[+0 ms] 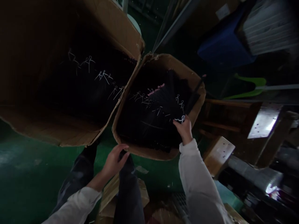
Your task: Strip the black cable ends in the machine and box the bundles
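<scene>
My right hand (pixel 186 128) reaches into the right-hand cardboard carton (pixel 163 156), its fingers closed round a black bundle (pixel 196 89) with a white tie (pixel 181 119) at the grip. The bundle slants up past the carton's far right rim and has a pinkish tip. Its exact kind is lost in the dark. More black bundles (pixel 161 96) with white ties lie inside, some with pink ends. My left hand (pixel 116 159) is at the carton's near left corner, thumb apart from the fingers, holding nothing; whether its fingertips touch the rim I cannot tell.
A larger cardboard carton (pixel 77 139) with white-tied dark contents adjoins on the left. Wooden pieces with metal plates (pixel 265 121) stand at right. A blue bin (pixel 224 43) and a bright green part (pixel 253 82) are behind. A small cardboard box (pixel 108 194) sits by my legs on the green floor.
</scene>
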The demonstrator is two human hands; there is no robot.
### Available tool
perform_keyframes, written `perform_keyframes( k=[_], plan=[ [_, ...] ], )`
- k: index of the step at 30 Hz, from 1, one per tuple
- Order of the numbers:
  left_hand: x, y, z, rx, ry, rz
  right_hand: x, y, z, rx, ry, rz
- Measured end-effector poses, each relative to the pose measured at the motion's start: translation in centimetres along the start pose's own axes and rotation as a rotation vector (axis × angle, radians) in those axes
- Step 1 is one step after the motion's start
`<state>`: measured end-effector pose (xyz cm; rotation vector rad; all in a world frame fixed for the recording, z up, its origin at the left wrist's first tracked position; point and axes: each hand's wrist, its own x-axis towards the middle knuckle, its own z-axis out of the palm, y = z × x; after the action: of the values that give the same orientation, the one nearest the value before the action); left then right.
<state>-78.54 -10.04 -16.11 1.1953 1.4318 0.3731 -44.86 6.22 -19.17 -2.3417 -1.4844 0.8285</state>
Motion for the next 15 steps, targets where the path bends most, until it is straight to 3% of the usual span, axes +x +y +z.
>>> perform_keyframes(
  k=[4, 7, 9, 11, 13, 15],
  plan=[
    [5.0, 8.4, 0.8, -0.112, -0.145, 0.33, -6.0, -5.0, -3.6, 0.039, 0.037, -0.005],
    [8.5, 12.7, 0.6, -0.071, -0.347, 0.525, -9.3, -10.1, -4.4, 0.238, 0.002, 0.073],
    [9.8, 13.5, -0.1, -0.048, -0.508, 0.523, -10.8, -13.3, -4.1, 0.445, -0.016, 0.148],
    [9.9, 12.7, -1.3, -0.104, -0.609, 0.454, -12.0, -15.9, -3.3, 0.647, -0.037, 0.251],
    [8.8, 11.2, -3.3, -0.21, -0.65, 0.353, -13.0, -17.8, -2.2, 0.826, -0.134, 0.351],
    [6.7, 9.6, -5.7, -0.309, -0.706, 0.234, -13.9, -19.2, -0.7, 1.001, -0.311, 0.425]
  ],
)
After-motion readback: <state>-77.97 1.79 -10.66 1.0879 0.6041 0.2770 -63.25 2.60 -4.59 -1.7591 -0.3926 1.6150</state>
